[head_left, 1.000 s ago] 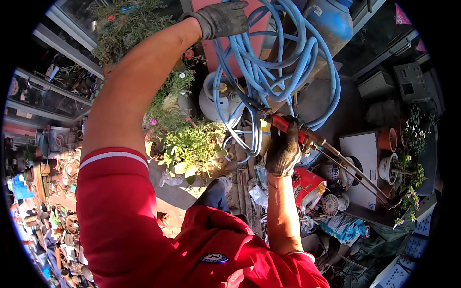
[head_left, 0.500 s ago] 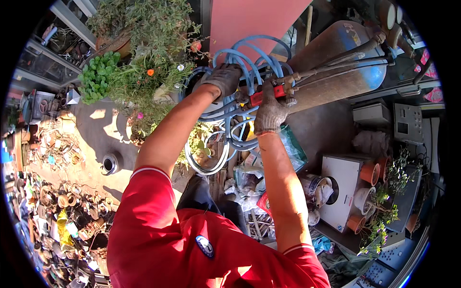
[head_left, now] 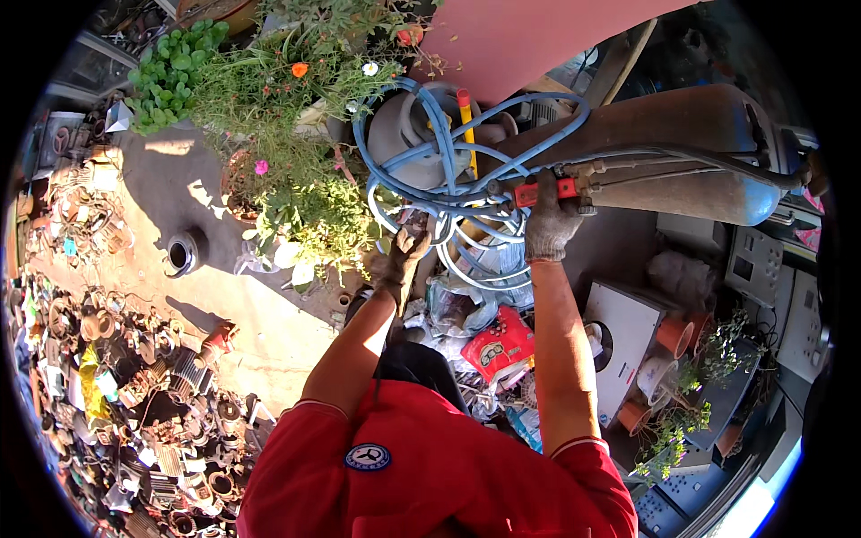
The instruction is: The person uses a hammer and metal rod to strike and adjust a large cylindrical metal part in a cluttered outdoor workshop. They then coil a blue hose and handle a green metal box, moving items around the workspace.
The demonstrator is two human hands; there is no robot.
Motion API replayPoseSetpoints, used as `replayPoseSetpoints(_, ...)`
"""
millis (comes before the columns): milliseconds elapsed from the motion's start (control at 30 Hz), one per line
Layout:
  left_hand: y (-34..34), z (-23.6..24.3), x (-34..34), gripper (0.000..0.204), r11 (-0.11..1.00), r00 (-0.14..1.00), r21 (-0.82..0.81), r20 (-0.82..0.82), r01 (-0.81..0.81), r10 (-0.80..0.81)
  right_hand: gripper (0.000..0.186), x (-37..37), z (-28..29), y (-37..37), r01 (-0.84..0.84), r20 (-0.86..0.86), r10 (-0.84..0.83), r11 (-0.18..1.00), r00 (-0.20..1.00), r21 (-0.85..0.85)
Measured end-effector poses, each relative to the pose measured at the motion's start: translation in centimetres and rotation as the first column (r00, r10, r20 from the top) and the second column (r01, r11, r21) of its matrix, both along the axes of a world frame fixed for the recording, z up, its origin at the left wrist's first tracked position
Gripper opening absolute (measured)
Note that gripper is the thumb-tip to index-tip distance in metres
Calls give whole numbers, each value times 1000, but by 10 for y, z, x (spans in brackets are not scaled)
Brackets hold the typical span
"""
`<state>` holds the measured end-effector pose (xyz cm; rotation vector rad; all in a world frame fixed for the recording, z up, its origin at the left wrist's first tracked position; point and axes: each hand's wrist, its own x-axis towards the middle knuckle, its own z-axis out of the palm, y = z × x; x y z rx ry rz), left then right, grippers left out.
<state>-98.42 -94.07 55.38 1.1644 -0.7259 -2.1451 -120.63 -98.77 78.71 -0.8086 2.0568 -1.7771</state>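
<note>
My right hand [head_left: 551, 229], in a grey work glove, is closed round the red handle of a gas cutting torch [head_left: 560, 189]. Its brass-coloured valves sit just right of the glove, and thin metal tubes reach right across a rusty gas cylinder [head_left: 664, 125]. Looped blue hose [head_left: 421, 170] hangs left of the torch. My left hand [head_left: 405, 258], also gloved, is lower down at the bottom of the loops, with its fingers curled about a pale stretch of hose. The glove partly hides that grip.
Potted flowering plants [head_left: 309, 108] stand at the left of the hose. Behind it are a grey round vessel [head_left: 395, 130] and a pink panel [head_left: 502, 40]. Scrap parts [head_left: 161, 394] cover the lower left floor. A red bag [head_left: 502, 345] and a white-topped box [head_left: 619, 341] lie below the torch.
My left hand has come down from the top of the hose coil to its lower loops. The loops have spread wider. My right hand keeps the torch, now farther right and slightly lower in view.
</note>
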Motion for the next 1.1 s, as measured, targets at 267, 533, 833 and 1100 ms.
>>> replayPoseSetpoints(267,-54,-4,-41,69,875,949,478,-234,-79,214,22,27,-28,24,-129,-84,143,980,986,153)
replayPoseSetpoints(533,-71,-62,-29,31,883,961,440,274,-164,42,15,7,-47,37,-184,13,186,952,982,244)
replayPoseSetpoints(833,7,-117,34,78,854,786,-82,442,514,-431,25,56,-131,155,-105,35,107,779,994,618)
replayPoseSetpoints(1100,53,-107,-1,85,811,534,-23,764,584,-363,19,58,-173,251,156,103,-264,795,959,586)
